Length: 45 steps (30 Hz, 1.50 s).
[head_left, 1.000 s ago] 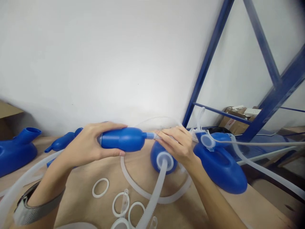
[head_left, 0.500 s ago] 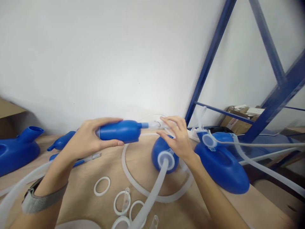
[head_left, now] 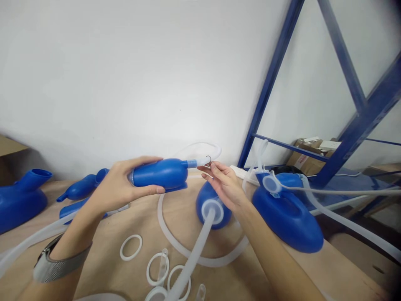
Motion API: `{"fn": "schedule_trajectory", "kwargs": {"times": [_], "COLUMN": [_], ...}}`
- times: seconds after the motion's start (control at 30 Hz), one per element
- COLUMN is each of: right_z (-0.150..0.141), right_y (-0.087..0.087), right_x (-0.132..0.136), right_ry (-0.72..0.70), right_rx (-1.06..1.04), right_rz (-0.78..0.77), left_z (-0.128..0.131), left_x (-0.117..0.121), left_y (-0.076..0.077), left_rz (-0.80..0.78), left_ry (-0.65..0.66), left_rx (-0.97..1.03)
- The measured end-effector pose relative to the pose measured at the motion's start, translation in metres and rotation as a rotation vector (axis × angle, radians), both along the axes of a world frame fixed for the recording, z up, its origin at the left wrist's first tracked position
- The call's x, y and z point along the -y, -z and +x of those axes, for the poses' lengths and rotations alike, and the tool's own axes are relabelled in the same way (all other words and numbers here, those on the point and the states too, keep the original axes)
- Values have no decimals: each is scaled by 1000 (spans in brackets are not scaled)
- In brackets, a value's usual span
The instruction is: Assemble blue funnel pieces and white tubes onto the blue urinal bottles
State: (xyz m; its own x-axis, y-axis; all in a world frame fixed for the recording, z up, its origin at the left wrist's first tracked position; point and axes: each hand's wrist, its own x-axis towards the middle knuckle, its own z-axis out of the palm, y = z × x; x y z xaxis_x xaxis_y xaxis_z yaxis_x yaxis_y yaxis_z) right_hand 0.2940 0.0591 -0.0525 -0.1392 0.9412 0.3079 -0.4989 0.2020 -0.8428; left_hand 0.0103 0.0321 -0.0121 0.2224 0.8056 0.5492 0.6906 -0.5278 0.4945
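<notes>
In my left hand (head_left: pixel 122 184) lies a blue plastic funnel-shaped piece (head_left: pixel 159 173), held sideways with thumb below and fingers above. Its narrow spout points right and enters the end of a translucent hose (head_left: pixel 203 161). A thin dark wire clip (head_left: pixel 208 159) loops round that hose end. My right hand (head_left: pixel 226 182) pinches the clip between thumb and fingertips, palm turned up. Just below the right hand stands a round blue bottle (head_left: pixel 203 200) with a white collar and a corrugated tube (head_left: pixel 197 251) rising toward me.
Several white rings (head_left: pixel 130 247) and clear strips (head_left: pixel 163 267) lie on the brown table. Blue urinal-shaped bottles stand left (head_left: pixel 23 200) and right (head_left: pixel 288 221). More blue spouted pieces (head_left: pixel 81 187) lie left. Behind are a white power strip (head_left: pixel 239 172) and blue rack frame (head_left: pixel 272 79).
My right hand has turned palm up and drawn its fingers together on the clip at the hose end. My left hand keeps its hold on the blue piece. The view has shifted slightly.
</notes>
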Motion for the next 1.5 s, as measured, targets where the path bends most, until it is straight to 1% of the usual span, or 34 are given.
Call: {"fn": "schedule_trajectory", "kwargs": {"times": [0.07,0.2,0.27,0.53,0.77,0.97,1.07,1.17,1.3,1.5], "right_z": [1,1,1,-4,-12,-12,-12,-12,-15,-17], "right_y": [-1,-2,-4,-8,-7,-6,-7,-7,-6,-9], "right_x": [1,2,3,9,12,12,12,13,11,15], "right_ry": [5,-77,-95,-90,-61,-76,-88,-58,-26,-127], "right_rx": [-30,-76,-84,-102,-134,-229,-207,-150,-166,-165], "right_rz": [-19,-48,-50,-86,-170,-271,-255,-211,-228,-296], "left_z": [1,3,3,2,4,8,9,11,14,14], "left_x": [-1,0,1,1,1,0,0,0,-1,-1], "left_y": [0,-1,-2,-1,-1,-1,-1,-2,-2,-3], "left_rz": [-2,-26,-38,-56,-57,-38,-35,-54,-91,-116], "left_ry": [11,27,36,55,48,34,45,52,71,112], "left_rx": [1,6,16,12,5,-53,-65,-62,-51,-40]}}
